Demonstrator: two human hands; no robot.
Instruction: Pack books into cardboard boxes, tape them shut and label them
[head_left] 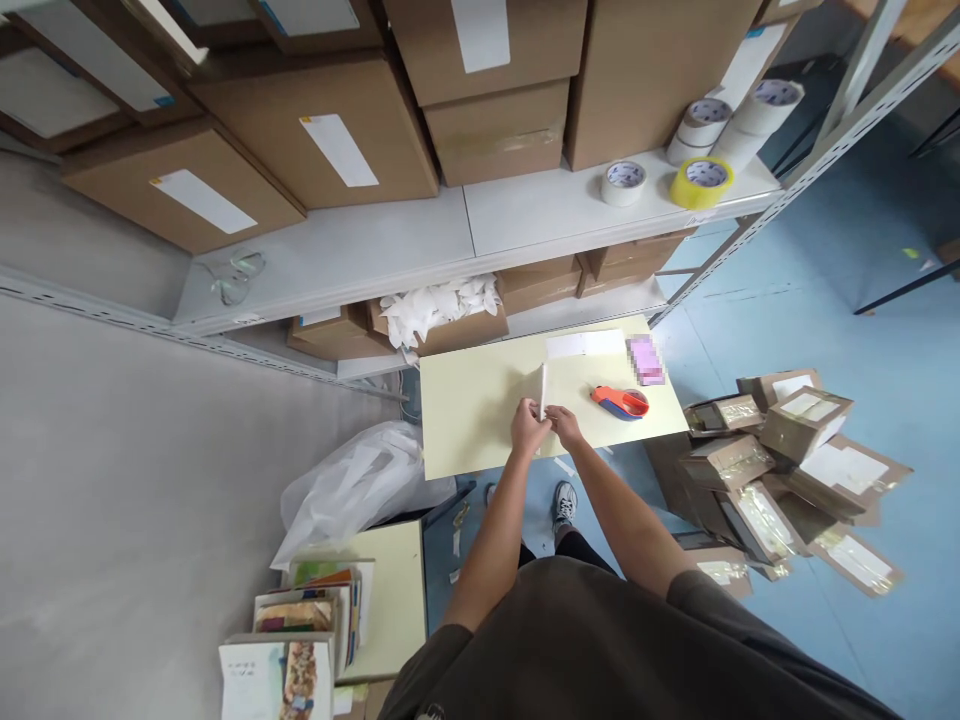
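Note:
Over the pale yellow table, a thin white flat item stands upright, seen nearly edge-on, so its kind cannot be made out. My left hand is closed around its near end from the left. From the right, the bent fingers of my right hand pinch the same near end. To the right lies an orange and blue tape dispenser. Behind it are white paper sheets and a blurred-out pink-purple object.
A metal shelf with cardboard boxes and several tape rolls rises behind the table. Boxes are heaped on the floor at right. A plastic bag and stacked books lie at left.

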